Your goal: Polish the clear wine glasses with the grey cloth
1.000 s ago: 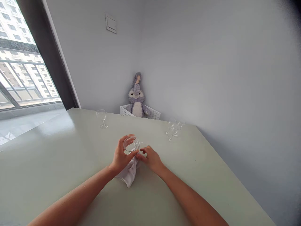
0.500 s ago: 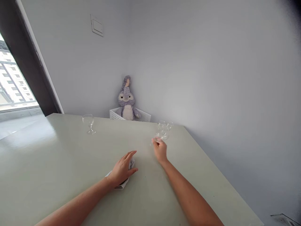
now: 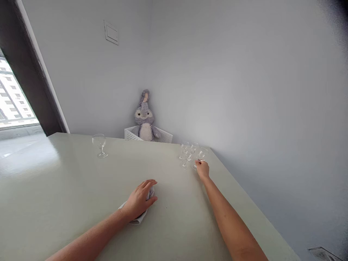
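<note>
My left hand (image 3: 138, 199) lies over a folded light grey cloth (image 3: 140, 219) on the table. Its fingers are stretched out, with the thumb apart from them. At the far right of the table, my right hand (image 3: 203, 169) is closed at the stem of a clear stemmed glass (image 3: 202, 153); the fingers partly hide the stem. Just left of that hand stands a close group of several similar glasses (image 3: 185, 155), upright and overlapping in view. One more stemmed glass (image 3: 99, 144) stands alone at the table's far left.
The pale table (image 3: 81, 195) reaches the grey wall on the right. Behind its far edge, a purple plush toy (image 3: 145, 123) sits in a white perforated basket (image 3: 165, 136). A window (image 3: 13, 98) with a dark frame is at the left.
My right hand has moved right, to the rightmost glass of the group. A glass stands upright near where that hand was. My left hand stays on the cloth; the view has shifted slightly.
</note>
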`<state>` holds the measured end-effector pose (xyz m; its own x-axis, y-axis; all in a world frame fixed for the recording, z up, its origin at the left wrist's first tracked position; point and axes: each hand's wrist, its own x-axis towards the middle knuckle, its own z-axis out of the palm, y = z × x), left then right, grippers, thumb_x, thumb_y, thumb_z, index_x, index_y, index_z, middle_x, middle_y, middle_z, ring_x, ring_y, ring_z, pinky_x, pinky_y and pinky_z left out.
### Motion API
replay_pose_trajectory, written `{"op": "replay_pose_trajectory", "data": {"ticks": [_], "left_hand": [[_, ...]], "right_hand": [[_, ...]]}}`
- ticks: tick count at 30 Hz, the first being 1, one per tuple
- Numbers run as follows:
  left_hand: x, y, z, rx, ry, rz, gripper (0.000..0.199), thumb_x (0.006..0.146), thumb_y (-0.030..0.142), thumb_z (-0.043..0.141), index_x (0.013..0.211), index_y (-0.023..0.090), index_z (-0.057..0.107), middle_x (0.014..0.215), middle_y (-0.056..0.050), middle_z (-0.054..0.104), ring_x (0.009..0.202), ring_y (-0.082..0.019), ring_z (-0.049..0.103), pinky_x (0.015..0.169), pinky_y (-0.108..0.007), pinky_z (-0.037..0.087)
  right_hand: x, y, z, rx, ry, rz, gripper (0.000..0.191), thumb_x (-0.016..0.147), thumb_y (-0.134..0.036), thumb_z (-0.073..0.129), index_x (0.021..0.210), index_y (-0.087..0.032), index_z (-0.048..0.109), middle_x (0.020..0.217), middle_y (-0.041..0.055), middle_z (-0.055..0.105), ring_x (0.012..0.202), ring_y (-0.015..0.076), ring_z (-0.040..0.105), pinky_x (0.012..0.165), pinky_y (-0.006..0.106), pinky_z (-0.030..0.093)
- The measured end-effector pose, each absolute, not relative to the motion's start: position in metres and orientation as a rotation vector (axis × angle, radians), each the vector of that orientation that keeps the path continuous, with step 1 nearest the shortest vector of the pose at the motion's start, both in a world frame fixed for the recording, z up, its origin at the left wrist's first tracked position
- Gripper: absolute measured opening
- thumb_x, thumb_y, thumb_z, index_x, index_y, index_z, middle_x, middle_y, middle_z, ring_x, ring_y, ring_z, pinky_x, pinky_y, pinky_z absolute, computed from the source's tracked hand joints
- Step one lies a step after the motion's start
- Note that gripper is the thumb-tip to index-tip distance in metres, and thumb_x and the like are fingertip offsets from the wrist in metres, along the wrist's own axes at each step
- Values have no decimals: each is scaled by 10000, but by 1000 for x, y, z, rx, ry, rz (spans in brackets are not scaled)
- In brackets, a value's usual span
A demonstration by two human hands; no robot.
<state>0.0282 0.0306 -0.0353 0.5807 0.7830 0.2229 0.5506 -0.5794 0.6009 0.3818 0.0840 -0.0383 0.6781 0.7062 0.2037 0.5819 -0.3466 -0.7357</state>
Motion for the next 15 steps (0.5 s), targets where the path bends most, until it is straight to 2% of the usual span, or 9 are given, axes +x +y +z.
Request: {"op": "replay_pose_trajectory", "data": {"ticks": [12, 15], "left_hand": [[28, 30, -36, 2344, 1047, 645, 409, 771, 294, 493, 1178, 267, 462, 1258, -33, 462, 1117, -204, 450, 911, -333, 378], [28, 28, -33, 2218, 1025, 722, 447, 757, 329, 529, 1193, 269, 445, 1240, -43, 479, 1111, -212, 455, 919, -346, 370]], "right_hand": [[374, 101, -49, -2097, -1045, 232, 252, 712, -383, 480, 733, -169, 611, 696, 48, 638, 628, 173, 572, 520, 228, 353], [373, 94, -48, -2088, -1039, 209, 253, 679, -352, 507, 832, -171, 596, 735, 37, 631, 643, 165, 569, 542, 225, 363]]}}
